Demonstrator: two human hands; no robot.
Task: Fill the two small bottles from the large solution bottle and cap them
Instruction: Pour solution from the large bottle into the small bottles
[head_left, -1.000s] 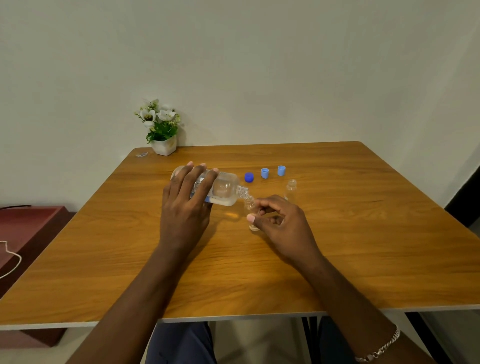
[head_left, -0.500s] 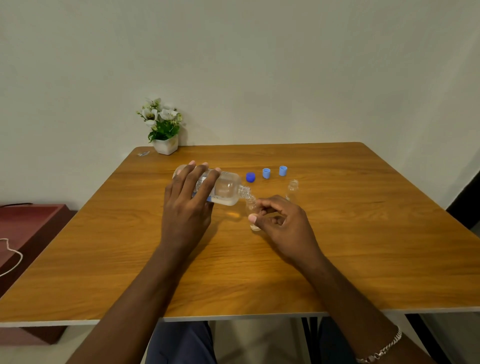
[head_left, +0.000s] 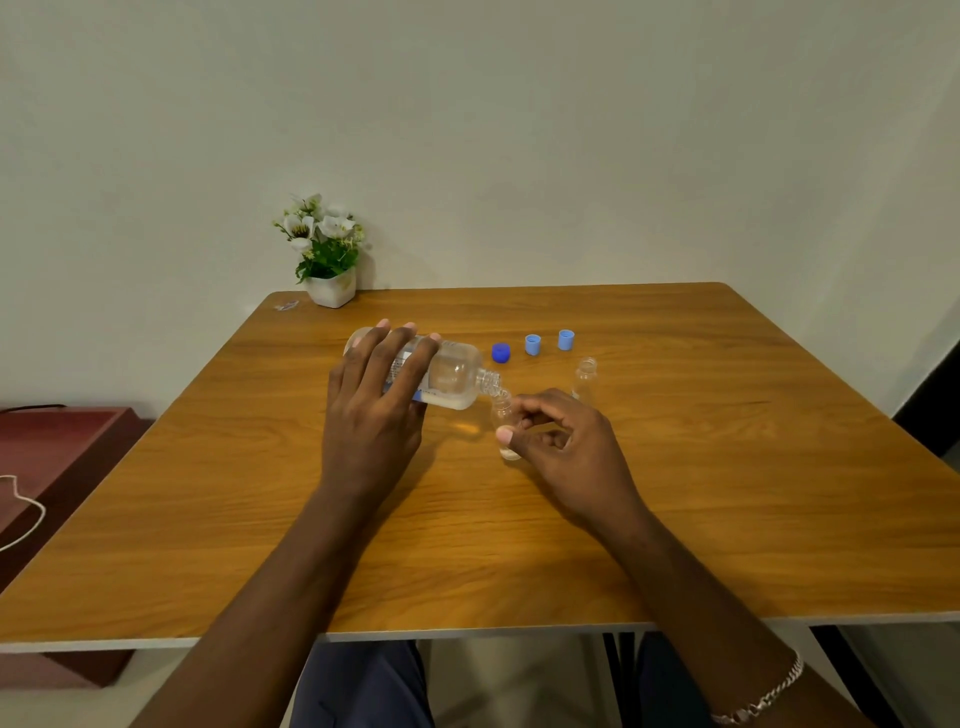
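My left hand (head_left: 376, 405) grips the large clear solution bottle (head_left: 452, 376), tipped on its side with its open neck pointing right. The neck meets the mouth of a small clear bottle (head_left: 504, 415), which my right hand (head_left: 561, 447) pinches between thumb and fingers on the wooden table (head_left: 727, 493). A little liquid lies in the lower side of the large bottle. A second small clear bottle (head_left: 584, 376) stands open just behind my right hand. A dark blue cap (head_left: 501, 353) and two light blue caps (head_left: 533, 344) (head_left: 565, 340) sit in a row behind the bottles.
A small white pot of white flowers (head_left: 327, 254) stands at the table's far left corner, with a small clear scrap (head_left: 285, 305) beside it. A dark red box (head_left: 57, 457) with a white cord sits on the floor to the left.
Both hands and the tipped bottle stay in nearly the same pose. The view has shifted very slightly.
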